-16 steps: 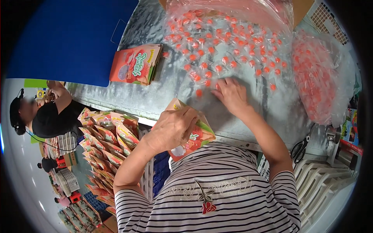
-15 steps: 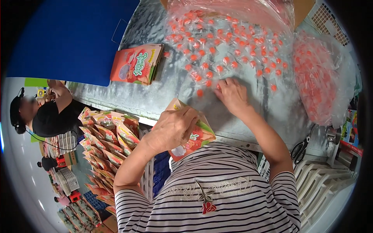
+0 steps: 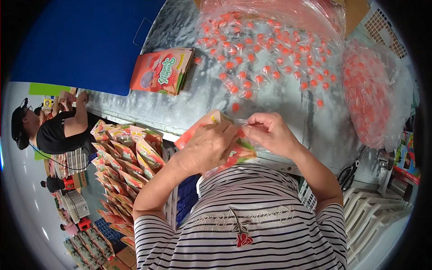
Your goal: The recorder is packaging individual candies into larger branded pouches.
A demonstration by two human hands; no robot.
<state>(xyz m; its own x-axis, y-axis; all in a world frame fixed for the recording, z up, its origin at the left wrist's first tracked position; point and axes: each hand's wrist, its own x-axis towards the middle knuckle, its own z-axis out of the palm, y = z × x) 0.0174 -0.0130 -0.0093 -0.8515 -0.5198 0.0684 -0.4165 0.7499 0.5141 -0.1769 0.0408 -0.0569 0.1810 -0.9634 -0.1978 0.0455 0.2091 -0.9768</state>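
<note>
My left hand (image 3: 208, 145) is closed round a pink and green printed pouch (image 3: 203, 121), tilted at the table's front edge, close to my striped shirt. Beside the pouch's upper end, my right hand (image 3: 272, 133) pinches a red candy in a clear wrapper (image 3: 243, 130); the fingers partly hide it. A single wrapped candy (image 3: 236, 107) lies on the table just beyond both hands. Farther back, many wrapped red candies (image 3: 258, 79) are spread out, each in clear film. At the left of them lies a stack of flat printed pouches (image 3: 157, 72).
Filled pouches (image 3: 128, 164) stand packed at my left below table level. A large clear bag of candies (image 3: 366, 96) sits at the right, with black-handled scissors (image 3: 347, 176) and stacked white plastic stools (image 3: 378, 220) nearer. A blue panel (image 3: 81, 45) covers the far left. A co-worker (image 3: 65, 135) is beyond it.
My right hand has come back from the spread candies toward the pouch and now pinches a wrapped candy beside it. My left hand and the pouch have shifted slightly right.
</note>
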